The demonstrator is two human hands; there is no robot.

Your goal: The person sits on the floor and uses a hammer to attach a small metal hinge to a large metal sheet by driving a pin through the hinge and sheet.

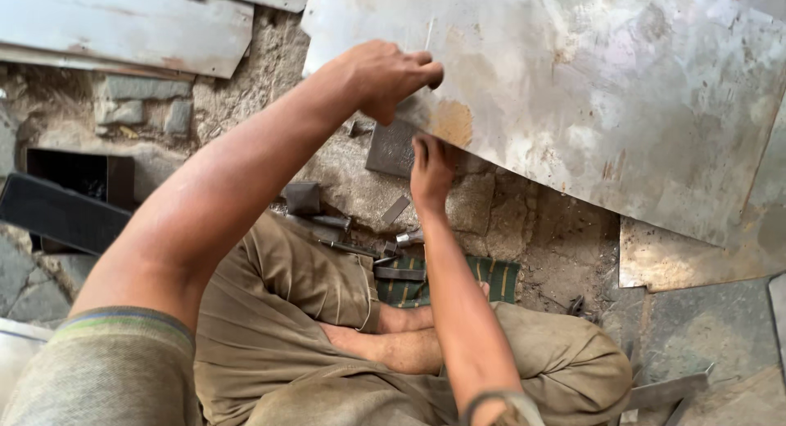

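A large, stained grey metal sheet (622, 90) lies slanted over the stone ground in front of my crossed legs. My left hand (383, 78) is a closed fist at the sheet's lower left edge, gripping a thin metal tool (429, 34) whose tip stands up against the sheet. Just below, my right hand (430, 170) rests with flat fingers on the sheet's bottom edge. It sits right beside a small dark square metal plate (391, 147) that pokes out from under the sheet.
A hammer head (303, 198) and several slim hand tools (348, 246) lie near my knee, by a green striped mat (491, 280). More sheets lie at the upper left (123, 24) and right (696, 262). A black box (74, 198) stands left; metal strips (665, 391) lie lower right.
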